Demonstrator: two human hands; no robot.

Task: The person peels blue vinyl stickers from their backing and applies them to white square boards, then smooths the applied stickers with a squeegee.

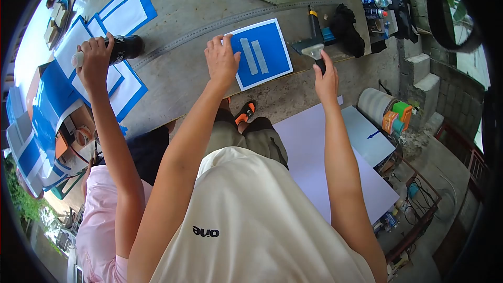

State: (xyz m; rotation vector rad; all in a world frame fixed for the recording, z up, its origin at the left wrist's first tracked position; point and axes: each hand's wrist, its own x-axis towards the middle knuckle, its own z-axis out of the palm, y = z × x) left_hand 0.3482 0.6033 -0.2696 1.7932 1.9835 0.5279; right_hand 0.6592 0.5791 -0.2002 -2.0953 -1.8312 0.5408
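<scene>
The blue sign panel [262,53] with two pale strips lay flat on the concrete worktable [188,0], near its front edge. The left hand [221,58] pressed on its left edge, fingers spread and gripping nothing. Just right of it, the right hand [326,77] was closed around the handle of a scraper [313,50]. Further left, a co-worker's hand [95,62] clasped a black spray can [121,47] over other blue-bordered sheets [126,10].
</scene>
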